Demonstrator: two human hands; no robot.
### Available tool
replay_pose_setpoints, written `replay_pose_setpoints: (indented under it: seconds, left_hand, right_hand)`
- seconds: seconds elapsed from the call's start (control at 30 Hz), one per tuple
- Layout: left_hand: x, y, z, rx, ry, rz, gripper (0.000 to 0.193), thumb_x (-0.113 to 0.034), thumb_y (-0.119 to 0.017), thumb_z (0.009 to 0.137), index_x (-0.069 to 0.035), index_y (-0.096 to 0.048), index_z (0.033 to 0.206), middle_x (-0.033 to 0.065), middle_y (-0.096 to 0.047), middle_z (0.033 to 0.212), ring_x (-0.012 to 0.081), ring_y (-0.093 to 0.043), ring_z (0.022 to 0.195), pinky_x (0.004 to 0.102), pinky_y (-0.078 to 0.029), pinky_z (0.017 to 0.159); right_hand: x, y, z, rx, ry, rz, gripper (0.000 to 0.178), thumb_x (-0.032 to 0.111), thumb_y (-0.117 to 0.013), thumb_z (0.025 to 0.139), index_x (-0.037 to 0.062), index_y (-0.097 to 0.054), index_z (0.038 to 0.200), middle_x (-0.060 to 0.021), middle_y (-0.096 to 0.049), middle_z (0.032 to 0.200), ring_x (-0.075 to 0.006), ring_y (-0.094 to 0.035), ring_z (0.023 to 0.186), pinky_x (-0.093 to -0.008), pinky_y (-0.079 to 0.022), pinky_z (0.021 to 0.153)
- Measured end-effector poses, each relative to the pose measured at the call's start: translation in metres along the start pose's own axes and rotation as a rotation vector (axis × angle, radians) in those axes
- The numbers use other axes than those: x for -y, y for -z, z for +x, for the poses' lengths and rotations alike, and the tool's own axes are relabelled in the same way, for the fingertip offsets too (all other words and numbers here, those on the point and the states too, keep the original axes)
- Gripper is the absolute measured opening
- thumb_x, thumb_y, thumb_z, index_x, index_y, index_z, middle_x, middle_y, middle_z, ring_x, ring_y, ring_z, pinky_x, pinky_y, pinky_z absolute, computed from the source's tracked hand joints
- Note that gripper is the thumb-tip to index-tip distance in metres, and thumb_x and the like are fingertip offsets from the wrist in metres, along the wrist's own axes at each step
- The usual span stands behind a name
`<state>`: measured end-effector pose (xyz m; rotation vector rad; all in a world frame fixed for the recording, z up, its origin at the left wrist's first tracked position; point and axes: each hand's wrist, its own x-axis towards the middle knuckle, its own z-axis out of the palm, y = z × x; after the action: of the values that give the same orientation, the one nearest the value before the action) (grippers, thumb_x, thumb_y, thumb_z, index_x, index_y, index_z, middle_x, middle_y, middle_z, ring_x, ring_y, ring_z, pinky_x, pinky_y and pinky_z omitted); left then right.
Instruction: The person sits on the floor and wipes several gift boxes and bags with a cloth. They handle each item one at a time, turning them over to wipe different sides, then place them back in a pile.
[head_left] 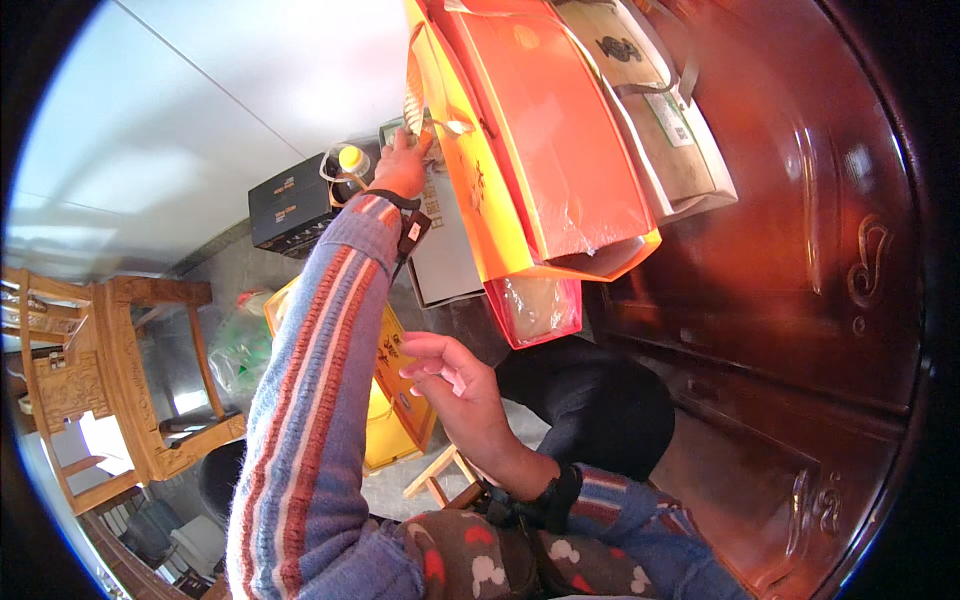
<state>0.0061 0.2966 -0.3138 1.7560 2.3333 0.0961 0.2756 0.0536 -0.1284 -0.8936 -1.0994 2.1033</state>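
My left hand (402,165) reaches far forward, its fingers bent at the left edge of a tall orange gift bag (470,190), by the pale ribbon handle (414,95). The fingertips are partly hidden. Inside the bag stands a large red-orange box (560,130) in shiny wrap. Nearer to me, my right hand (460,400) hangs in the air with loosely curved fingers and nothing in them. Below it and to the left is a yellow box (395,420), partly covered by my left forearm. A bottle with a yellow cap (351,158) stands just left of my left wrist.
A beige bag (660,120) leans right of the orange one, before dark red wooden cabinet doors (760,290). A smaller red box (540,308), a flat grey box (440,250) and a black box (290,208) stand around. Carved wooden chair (150,380) at left, beside green plastic wrapping (240,355).
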Motion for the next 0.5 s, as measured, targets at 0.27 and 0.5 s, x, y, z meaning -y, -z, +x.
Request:
replay_pose_setpoints:
  seconds: [0.27, 0.5]
  left_hand:
    - [-0.031, 0.01, -0.086, -0.063, -0.261, 0.092, 0.041, -0.008, -0.061, 0.087, -0.021, -0.066, 0.125, 0.014, -0.056, 0.124, 0.041, -0.062, 0.107, 0.0509, -0.056, 0.089]
    - [-0.063, -0.008, -0.197, 0.016, -0.34, 0.097, 0.041, -0.008, -0.065, 0.083, -0.023, -0.068, 0.121, 0.0133, -0.056, 0.126, 0.04, -0.061, 0.106, 0.0477, -0.054, 0.092]
  right_hand:
    - [0.006, -0.022, -0.01, 0.007, 0.016, 0.083, 0.021, 0.001, -0.06, 0.096, 0.0003, -0.066, 0.116, -0.0037, -0.069, 0.107, -0.0102, -0.064, 0.097, -0.0259, -0.051, 0.088]
    - [0.002, -0.035, -0.031, 0.061, 0.089, 0.076, 0.018, -0.004, -0.054, 0.096, -0.003, -0.065, 0.11, -0.0057, -0.069, 0.103, -0.0119, -0.067, 0.089, -0.0264, -0.054, 0.082]
